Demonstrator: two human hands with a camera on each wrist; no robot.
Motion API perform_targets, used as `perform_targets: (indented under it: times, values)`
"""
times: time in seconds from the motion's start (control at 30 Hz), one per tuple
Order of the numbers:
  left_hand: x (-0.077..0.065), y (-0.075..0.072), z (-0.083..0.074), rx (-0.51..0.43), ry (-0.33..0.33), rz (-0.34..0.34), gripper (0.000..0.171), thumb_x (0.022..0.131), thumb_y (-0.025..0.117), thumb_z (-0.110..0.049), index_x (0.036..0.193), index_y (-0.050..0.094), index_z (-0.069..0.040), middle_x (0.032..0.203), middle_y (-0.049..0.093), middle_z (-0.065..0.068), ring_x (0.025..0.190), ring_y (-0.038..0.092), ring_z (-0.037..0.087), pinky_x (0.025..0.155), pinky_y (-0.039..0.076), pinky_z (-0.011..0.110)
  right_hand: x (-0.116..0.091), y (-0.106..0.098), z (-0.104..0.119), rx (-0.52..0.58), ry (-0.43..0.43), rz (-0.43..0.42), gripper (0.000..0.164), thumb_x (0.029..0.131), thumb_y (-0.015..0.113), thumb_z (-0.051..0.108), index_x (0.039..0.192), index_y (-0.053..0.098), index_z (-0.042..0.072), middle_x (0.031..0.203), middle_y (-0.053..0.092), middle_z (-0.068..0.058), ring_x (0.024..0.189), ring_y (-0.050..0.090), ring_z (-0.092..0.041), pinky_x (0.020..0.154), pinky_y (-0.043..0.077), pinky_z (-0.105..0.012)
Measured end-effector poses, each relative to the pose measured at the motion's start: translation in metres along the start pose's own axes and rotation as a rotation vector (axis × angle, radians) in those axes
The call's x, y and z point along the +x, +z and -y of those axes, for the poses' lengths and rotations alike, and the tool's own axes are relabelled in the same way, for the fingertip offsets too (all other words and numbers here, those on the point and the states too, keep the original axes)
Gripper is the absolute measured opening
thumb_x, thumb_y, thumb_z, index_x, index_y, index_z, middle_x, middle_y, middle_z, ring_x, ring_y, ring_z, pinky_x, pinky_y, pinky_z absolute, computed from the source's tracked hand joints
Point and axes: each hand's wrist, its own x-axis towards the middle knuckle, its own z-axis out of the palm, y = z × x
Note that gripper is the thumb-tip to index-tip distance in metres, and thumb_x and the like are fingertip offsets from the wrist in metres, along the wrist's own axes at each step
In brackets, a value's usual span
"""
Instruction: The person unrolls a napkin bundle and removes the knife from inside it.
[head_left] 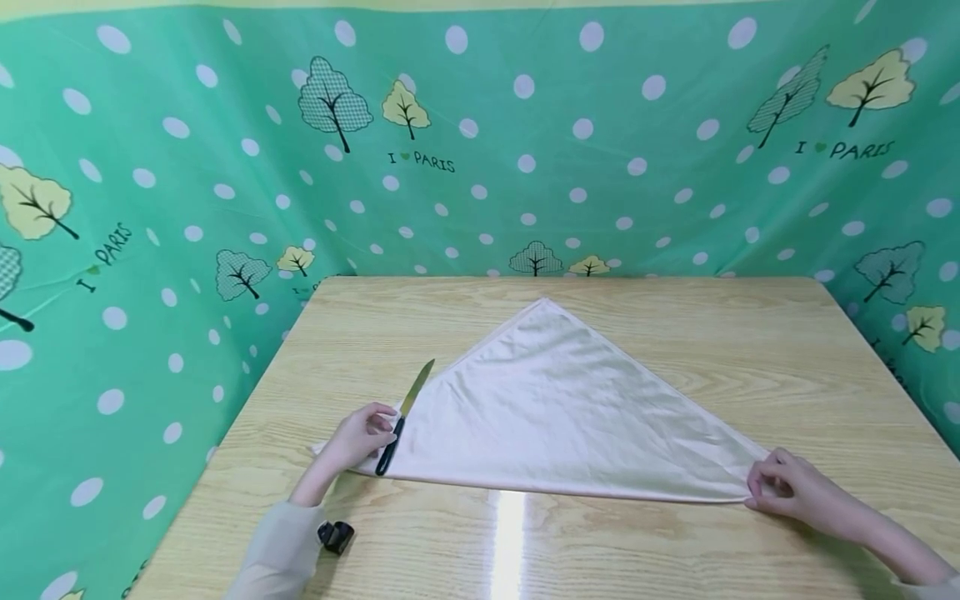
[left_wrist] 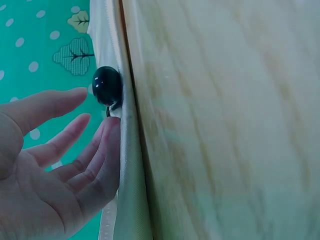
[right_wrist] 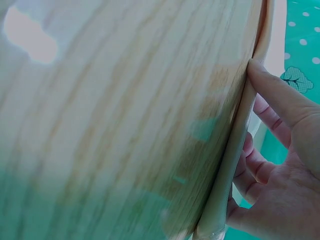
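Note:
A pale satin cloth point(head_left: 555, 408), folded into a triangle, lies on the wooden table, its point toward the back. Across its left part rests a knife point(head_left: 417, 387) with a black handle and a golden-looking blade aimed away. My left hand point(head_left: 363, 435) is beside that handle, fingertips touching the cloth. In the left wrist view, the thumb stands apart from the fingers, near the handle's rounded black end point(left_wrist: 107, 86). At the cloth's right corner, my right hand point(head_left: 798, 492) pinches the edge between thumb and curled fingers. The right wrist view shows its thumb point(right_wrist: 275, 90) against the folded edge.
A small black object point(head_left: 336, 536) is beside the left sleeve; its kind is unclear. The wooden table point(head_left: 660, 550) has a bright reflection near its front middle. Green curtains point(head_left: 480, 150) with dots and trees stand behind and along both sides.

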Motion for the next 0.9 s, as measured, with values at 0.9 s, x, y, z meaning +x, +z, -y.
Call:
perform_targets:
  times: [0.9]
  values:
    - [0.0022, 0.0061, -0.0026, 0.144, -0.064, -0.023, 0.050, 0.063, 0.073, -0.001, 0.110, 0.056, 0.004, 0.076, 0.056, 0.005, 0.055, 0.047, 0.011, 0.050, 0.041, 0.023, -0.0004, 0.0008, -0.0005, 0.004, -0.013, -0.010, 0.019, 0.074, 0.069, 0.023, 0.071, 0.052, 0.015, 0.073, 0.034, 0.010, 0.064, 0.029, 0.001, 0.051, 0.023, -0.018]
